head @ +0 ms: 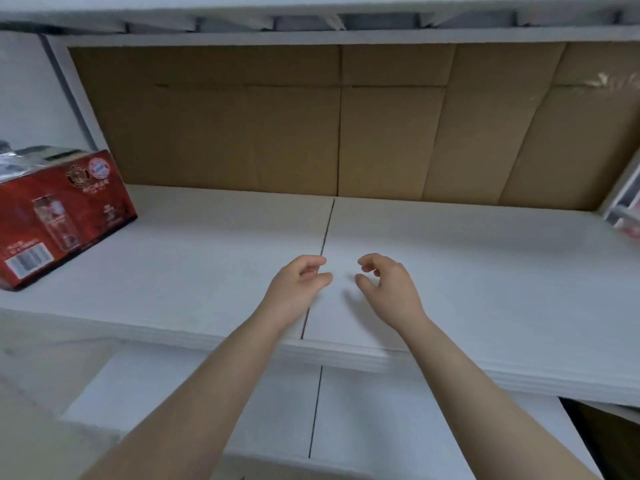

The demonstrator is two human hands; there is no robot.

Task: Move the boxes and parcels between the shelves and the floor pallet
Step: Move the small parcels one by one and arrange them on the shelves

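A red printed box [65,216] with a barcode label lies at the left end of the white shelf [485,271], turned at an angle. My left hand [298,289] and my right hand [388,289] hover side by side over the middle of that shelf, near the seam between its two boards. Both have loosely curled fingers and hold nothing. The red box is far to the left of my left hand.
Flattened brown cardboard [346,126] lines the back of the shelf. A lower white shelf [242,403] juts out beneath the front edge. Some white and red packages [627,209] show at the far right edge. Another shelf board [311,36] runs overhead.
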